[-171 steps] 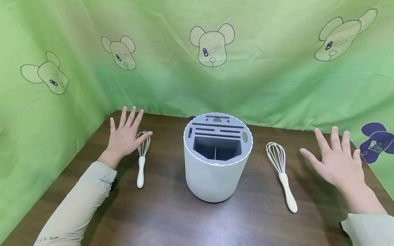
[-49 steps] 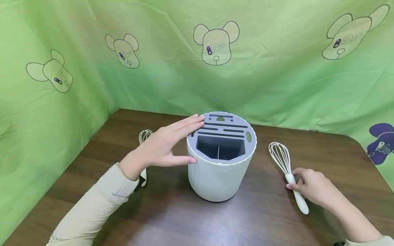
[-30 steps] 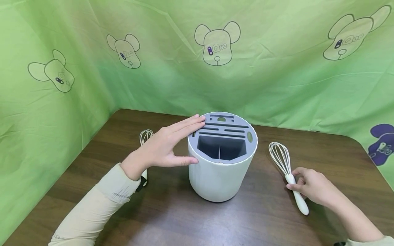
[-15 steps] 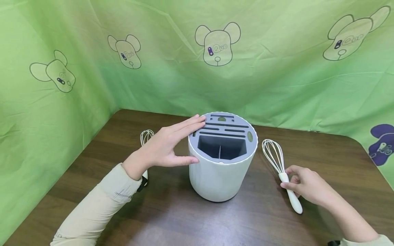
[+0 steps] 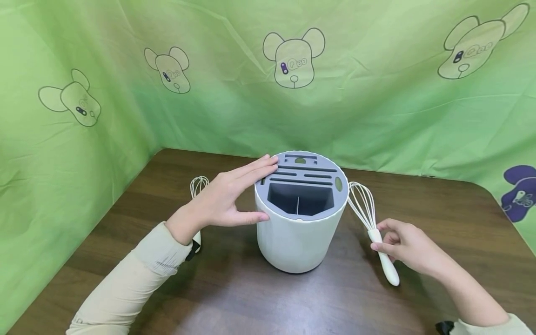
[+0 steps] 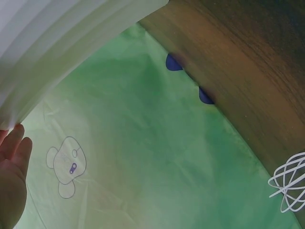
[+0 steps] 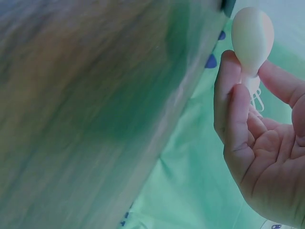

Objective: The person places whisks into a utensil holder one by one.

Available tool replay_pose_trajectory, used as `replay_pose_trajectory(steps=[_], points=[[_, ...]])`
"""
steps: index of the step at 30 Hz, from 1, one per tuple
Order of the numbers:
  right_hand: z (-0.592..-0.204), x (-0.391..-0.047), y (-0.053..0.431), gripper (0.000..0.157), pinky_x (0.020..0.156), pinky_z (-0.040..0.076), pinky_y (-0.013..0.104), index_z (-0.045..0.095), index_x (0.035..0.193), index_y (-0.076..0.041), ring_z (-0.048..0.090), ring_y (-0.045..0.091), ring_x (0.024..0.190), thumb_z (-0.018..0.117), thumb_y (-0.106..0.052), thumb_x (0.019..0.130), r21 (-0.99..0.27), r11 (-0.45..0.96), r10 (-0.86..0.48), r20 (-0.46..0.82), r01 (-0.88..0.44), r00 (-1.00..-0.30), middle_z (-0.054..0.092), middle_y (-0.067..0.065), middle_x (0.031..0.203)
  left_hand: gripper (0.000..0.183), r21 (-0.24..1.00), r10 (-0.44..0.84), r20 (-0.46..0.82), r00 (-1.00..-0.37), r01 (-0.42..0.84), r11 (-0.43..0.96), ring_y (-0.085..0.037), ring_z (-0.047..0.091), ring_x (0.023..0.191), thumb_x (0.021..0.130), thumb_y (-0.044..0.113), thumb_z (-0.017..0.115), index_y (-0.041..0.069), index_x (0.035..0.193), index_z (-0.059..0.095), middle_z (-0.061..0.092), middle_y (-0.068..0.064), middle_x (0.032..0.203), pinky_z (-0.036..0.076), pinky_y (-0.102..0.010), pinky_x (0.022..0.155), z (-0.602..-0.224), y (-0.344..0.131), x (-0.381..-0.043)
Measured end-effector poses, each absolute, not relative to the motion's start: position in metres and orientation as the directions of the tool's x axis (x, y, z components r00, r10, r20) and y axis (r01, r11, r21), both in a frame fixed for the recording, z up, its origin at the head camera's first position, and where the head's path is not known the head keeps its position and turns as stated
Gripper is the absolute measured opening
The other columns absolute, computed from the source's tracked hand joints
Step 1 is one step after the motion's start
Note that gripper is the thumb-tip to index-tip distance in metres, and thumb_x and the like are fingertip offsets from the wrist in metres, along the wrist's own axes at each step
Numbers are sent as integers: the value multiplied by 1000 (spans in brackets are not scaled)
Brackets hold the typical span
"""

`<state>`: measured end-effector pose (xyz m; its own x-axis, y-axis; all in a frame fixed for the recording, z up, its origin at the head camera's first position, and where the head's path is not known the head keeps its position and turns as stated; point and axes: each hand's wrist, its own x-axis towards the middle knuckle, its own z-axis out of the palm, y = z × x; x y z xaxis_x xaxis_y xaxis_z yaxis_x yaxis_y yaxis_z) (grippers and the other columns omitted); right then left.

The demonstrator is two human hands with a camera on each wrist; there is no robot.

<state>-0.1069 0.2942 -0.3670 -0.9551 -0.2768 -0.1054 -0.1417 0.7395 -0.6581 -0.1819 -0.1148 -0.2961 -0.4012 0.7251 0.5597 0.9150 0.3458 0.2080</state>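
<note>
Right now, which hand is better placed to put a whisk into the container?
The right hand, I'd judge: it pinches a whisk by the handle, with the wire end near the container. The left hand holds no whisk; it rests against the container, probably better for steadying.

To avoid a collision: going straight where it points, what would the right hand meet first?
Probably the white container, the held whisk leading; depth is unclear, so the whisk might pass above.
</note>
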Motion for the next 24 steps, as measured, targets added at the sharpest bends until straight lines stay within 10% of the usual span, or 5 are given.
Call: replay_pose_trajectory(steps=[24], points=[[-335,-106,273,39,65,43,17,55,121,5,55,2,65,72,-11,90,-681,692,-269,66,-241,-961,63,-8,71,83,185,701,616,-359,931,314,-23,41,145,90,65,56,6,146,48,45,-10,155,40,-36,116,-299,-111,-183]])
